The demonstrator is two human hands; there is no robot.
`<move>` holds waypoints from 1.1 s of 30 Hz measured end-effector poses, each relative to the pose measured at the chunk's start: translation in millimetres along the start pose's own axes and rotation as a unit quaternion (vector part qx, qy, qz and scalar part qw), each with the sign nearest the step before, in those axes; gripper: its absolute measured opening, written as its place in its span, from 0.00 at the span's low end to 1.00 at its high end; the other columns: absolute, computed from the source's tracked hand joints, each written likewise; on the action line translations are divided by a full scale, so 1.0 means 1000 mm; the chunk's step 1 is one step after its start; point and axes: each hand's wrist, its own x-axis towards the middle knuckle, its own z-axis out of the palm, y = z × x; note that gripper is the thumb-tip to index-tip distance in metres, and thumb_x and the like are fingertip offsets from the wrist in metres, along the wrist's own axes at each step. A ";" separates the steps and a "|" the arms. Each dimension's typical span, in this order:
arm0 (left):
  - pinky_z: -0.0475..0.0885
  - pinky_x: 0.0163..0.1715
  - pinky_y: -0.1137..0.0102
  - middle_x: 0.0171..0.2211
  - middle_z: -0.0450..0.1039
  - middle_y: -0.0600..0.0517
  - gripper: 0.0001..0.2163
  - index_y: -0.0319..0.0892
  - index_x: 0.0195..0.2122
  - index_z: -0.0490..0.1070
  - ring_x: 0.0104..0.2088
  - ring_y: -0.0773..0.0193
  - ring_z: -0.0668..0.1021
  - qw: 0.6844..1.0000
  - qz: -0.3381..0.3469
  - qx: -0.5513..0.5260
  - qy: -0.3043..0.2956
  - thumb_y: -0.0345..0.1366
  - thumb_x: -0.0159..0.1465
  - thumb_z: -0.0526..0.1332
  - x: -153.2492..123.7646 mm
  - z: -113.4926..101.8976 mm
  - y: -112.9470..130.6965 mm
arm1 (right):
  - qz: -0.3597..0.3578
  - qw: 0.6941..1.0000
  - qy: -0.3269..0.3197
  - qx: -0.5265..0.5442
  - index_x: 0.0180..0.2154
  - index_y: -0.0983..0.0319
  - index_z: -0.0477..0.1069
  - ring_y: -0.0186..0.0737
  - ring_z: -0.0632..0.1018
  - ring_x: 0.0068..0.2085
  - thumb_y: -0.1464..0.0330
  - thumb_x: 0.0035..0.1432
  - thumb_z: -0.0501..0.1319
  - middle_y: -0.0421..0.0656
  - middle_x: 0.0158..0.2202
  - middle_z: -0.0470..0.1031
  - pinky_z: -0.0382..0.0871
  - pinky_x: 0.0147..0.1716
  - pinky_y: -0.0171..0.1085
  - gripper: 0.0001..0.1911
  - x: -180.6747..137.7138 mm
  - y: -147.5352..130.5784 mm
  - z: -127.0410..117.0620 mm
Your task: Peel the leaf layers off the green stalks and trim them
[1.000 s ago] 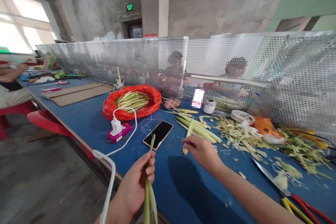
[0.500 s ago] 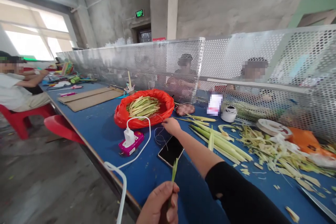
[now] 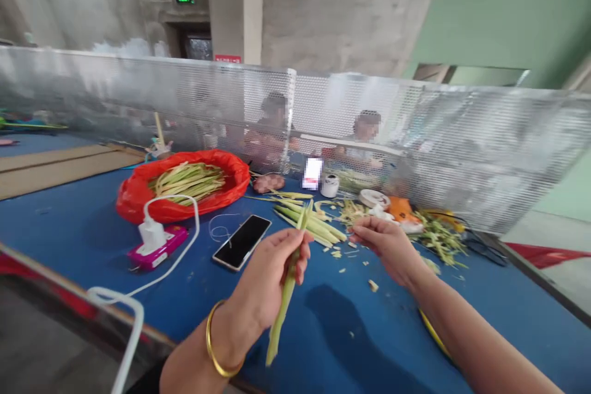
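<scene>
My left hand point(image 3: 270, 274) is closed around a long pale green stalk point(image 3: 286, 295), which it holds slanted over the blue table point(image 3: 69, 231). A gold bangle sits on that wrist. My right hand point(image 3: 385, 243) hovers just right of the stalk's top with its fingers pinched together; what they grip is too small to name. A pile of similar green stalks point(image 3: 309, 221) lies on the table just beyond both hands.
A red bag of trimmed strips point(image 3: 182, 184) lies at the left, with a phone point(image 3: 242, 241) and a pink power strip with a white charger point(image 3: 154, 243) in front. Leaf scraps point(image 3: 434, 234) cover the right side. People sit behind a perforated metal screen point(image 3: 323, 117).
My right hand has drawn back from beside the red bag to a spot near the stalk. My left hand lifted the stalk higher and the view swung right.
</scene>
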 end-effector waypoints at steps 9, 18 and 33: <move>0.62 0.16 0.77 0.33 0.76 0.47 0.07 0.36 0.32 0.75 0.21 0.72 0.74 0.976 -0.076 0.190 -0.076 0.36 0.60 0.62 0.088 0.074 -0.042 | -0.039 0.994 0.056 -0.084 0.34 0.60 0.76 0.38 0.76 0.28 0.61 0.43 0.70 0.38 0.24 0.76 0.69 0.34 0.38 0.15 -0.023 0.023 -0.080; 0.64 0.17 0.78 0.44 0.76 0.45 0.09 0.38 0.34 0.74 0.23 0.70 0.78 0.945 -0.168 0.238 -0.151 0.39 0.59 0.63 0.088 0.058 -0.069 | -0.030 0.991 0.030 -0.130 0.25 0.61 0.75 0.38 0.74 0.29 0.63 0.49 0.65 0.39 0.23 0.76 0.65 0.35 0.38 0.08 -0.030 0.045 -0.075; 0.66 0.20 0.75 0.22 0.69 0.53 0.08 0.34 0.31 0.75 0.20 0.71 0.71 0.964 -0.166 0.172 -0.113 0.35 0.59 0.62 0.090 0.059 -0.096 | 0.205 0.954 -0.004 0.219 0.25 0.63 0.69 0.24 0.64 0.16 0.68 0.46 0.69 0.30 0.16 0.59 0.74 0.27 0.33 0.10 -0.034 0.046 -0.072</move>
